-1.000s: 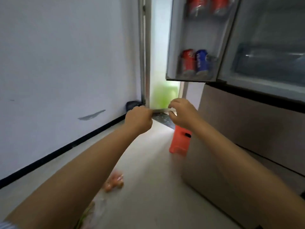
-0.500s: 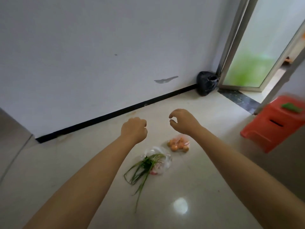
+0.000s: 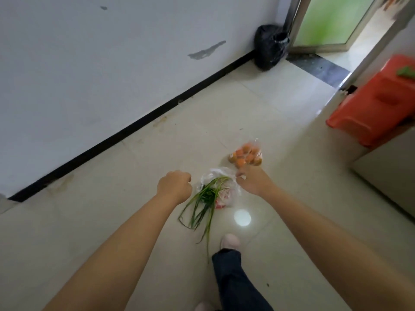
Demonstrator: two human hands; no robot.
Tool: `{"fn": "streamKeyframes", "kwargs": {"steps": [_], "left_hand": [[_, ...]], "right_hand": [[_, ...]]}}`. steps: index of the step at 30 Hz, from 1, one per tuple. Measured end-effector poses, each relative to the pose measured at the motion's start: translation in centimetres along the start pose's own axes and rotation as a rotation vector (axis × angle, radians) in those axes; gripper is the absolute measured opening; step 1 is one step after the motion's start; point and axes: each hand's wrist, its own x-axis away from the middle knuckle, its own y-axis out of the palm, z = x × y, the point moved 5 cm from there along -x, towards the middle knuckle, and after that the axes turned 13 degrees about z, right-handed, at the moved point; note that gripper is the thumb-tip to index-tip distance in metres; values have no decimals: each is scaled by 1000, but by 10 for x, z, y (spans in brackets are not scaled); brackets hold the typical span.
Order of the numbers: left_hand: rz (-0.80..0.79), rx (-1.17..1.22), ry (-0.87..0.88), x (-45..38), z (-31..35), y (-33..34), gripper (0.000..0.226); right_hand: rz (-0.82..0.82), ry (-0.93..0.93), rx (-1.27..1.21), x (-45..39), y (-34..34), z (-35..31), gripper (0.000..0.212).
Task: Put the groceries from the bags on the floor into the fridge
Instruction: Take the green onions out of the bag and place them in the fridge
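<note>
Two clear plastic bags lie on the tiled floor. One bag holds green onions whose long leaves spill out toward me, plus something red and white. The other bag, a little farther off, holds several orange round fruits. My left hand is a closed fist just left of the green onion bag. My right hand hovers between the two bags with loosely curled fingers and nothing visibly in it. The fridge's lower corner shows at the right edge.
A red plastic stool stands at the right beside the fridge. A black rubbish bag sits in the corner by a glass door. A white wall with a black skirting runs along the left. My leg and foot are below the bags.
My view has swung down from the open fridge door to the floor. Both hands have dropped toward the bags, and the right hand now sits over the green onion bag's edge.
</note>
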Motion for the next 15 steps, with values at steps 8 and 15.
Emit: {"fn": "streamKeyframes", "kwargs": {"steps": [8, 15], "left_hand": [[-163, 30, 17, -123, -20, 77, 34], [-281, -33, 127, -249, -32, 238, 31]], "right_hand": [[-70, 334, -135, -110, 82, 48, 30], [-58, 573, -242, -199, 236, 118, 32]]}}
